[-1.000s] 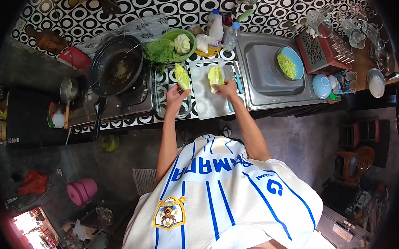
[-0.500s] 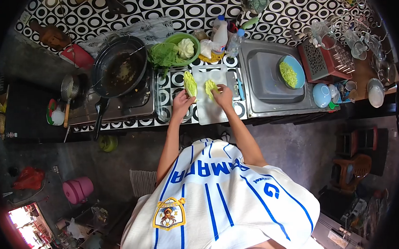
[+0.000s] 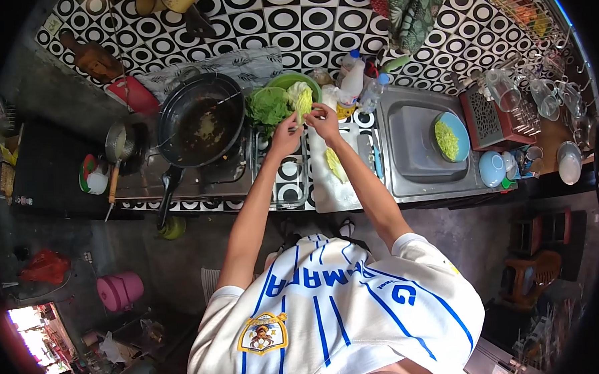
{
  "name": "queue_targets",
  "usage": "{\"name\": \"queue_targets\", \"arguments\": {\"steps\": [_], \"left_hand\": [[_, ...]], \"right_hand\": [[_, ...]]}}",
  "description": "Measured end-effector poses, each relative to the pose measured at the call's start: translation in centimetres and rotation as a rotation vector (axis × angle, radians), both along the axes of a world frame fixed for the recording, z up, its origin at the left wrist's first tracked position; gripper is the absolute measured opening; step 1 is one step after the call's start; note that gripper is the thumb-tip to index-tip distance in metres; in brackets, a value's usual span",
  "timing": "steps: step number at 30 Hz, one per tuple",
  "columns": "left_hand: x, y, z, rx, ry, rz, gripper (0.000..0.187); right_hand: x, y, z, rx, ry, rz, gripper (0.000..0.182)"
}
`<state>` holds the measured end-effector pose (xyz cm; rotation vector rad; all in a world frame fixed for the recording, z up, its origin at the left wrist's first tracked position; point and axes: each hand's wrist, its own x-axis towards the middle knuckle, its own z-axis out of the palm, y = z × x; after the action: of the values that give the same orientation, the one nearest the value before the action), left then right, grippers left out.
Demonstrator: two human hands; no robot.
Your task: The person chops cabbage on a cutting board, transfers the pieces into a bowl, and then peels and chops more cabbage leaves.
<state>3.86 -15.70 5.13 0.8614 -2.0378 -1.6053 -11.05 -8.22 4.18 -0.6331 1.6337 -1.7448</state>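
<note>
A pale yellow-green cabbage leaf is pinched between my two hands, in front of the green bowl. My left hand grips it from the lower left with closed fingers. On the other side, my right hand has its fingers drawn together at the leaf's edge. Dark leafy greens fill the bowl's left side, and a whitish cabbage sits partly hidden behind the held leaf. Below my right hand, another cabbage leaf lies on the white cutting board.
Left of the bowl, a large black wok rests on the stove, its handle jutting toward me. A blue-handled knife lies right of the board. In the sink is a blue bowl of shredded greens. Bottles stand behind.
Both hands have moved up from the cutting board to the green bowl and now meet at one leaf. A leaf now lies on the board. The view has shifted slightly.
</note>
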Motion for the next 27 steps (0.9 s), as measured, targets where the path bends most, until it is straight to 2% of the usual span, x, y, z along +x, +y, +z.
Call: {"name": "queue_targets", "arguments": {"steps": [1, 3, 8, 9, 10, 11, 12, 14, 17, 20, 21, 24, 25, 27], "left_hand": [[-0.5, -0.5, 0.4, -0.032, -0.056, -0.036, 0.065], [-1.2, -0.8, 0.3, -0.102, 0.024, -0.013, 0.065], [-0.3, 0.0, -2.3, -0.199, 0.114, 0.015, 0.064], [0.8, 1.1, -0.4, -0.011, 0.051, 0.007, 0.062], [1.7, 1.6, -0.9, -0.022, 0.029, 0.013, 0.060], [2.5, 2.2, -1.5, 0.005, 0.015, 0.011, 0.058], [3.3, 2.7, -1.9, 0.026, 0.004, 0.009, 0.056], [4.8, 4.1, -2.5, 0.070, 0.042, 0.023, 0.052], [6.6, 6.1, -3.5, 0.183, 0.048, 0.032, 0.050], [8.2, 7.9, -4.3, 0.208, 0.039, 0.027, 0.049], [8.6, 8.4, -4.5, 0.207, 0.047, 0.016, 0.048], [10.4, 9.4, -4.5, 0.268, 0.024, 0.016, 0.048], [11.0, 9.5, -4.2, 0.263, 0.010, 0.012, 0.049], [12.4, 9.5, -3.5, 0.249, -0.035, -0.022, 0.050]], "right_hand": [[-0.3, -1.0, 0.0, 0.021, 0.052, -0.009, 0.045], [-0.7, -2.4, -0.2, 0.071, 0.157, -0.032, 0.045], [-1.5, -1.2, -0.7, 0.074, 0.093, -0.085, 0.042], [-1.5, 0.5, -0.3, 0.083, 0.072, -0.067, 0.042], [-1.4, 2.4, -0.9, 0.094, 0.047, -0.049, 0.042], [-1.2, 4.6, -1.5, 0.154, 0.107, -0.077, 0.042], [-1.6, 7.0, -3.7, 0.248, 0.374, -0.108, 0.045], [0.0, 12.1, -4.2, 0.507, 0.508, -0.156, 0.046], [2.6, 17.4, -5.6, 0.719, 0.708, -0.182, 0.057], [4.1, 18.7, -8.1, 0.743, 0.688, -0.226, 0.057], [4.7, 18.7, -8.2, 0.705, 0.698, -0.265, 0.052], [4.7, 18.0, -8.0, 0.587, 0.440, -0.300, 0.045], [5.0, 17.5, -7.8, 0.494, 0.413, -0.335, 0.032], [6.0, 16.9, -5.7, 0.375, 0.171, -0.346, 0.031]]}}
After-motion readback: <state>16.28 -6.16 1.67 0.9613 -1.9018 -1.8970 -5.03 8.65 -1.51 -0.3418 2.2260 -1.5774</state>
